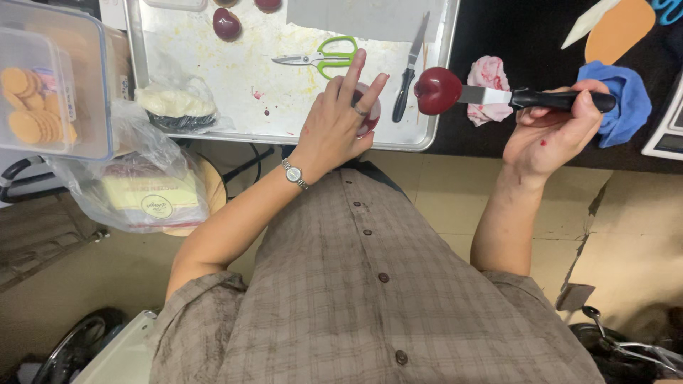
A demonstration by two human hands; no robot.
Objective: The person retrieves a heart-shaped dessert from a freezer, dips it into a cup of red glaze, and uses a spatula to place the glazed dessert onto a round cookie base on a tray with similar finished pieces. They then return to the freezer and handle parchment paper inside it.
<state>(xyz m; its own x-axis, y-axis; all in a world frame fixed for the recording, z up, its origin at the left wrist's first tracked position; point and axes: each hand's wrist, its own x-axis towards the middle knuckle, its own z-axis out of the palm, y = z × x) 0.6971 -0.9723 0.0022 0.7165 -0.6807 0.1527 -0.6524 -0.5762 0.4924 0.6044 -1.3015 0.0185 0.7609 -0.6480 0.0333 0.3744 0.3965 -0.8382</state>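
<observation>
Right hand grips a black-handled spatula carrying a glossy dark-red glazed cake, at one o'clock. Left hand cups another; both look soft, slippery, best lifted underneath.

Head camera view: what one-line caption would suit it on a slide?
Right hand balances a glossy dark red heart-shaped piece on a black-handled spatula; left hand cups another beside a stained metal tray.

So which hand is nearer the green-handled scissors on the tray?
Left. The left hand sits just below the scissors, fingertips almost at the handles. The right hand is far off to the side, gripping a spatula.
</observation>
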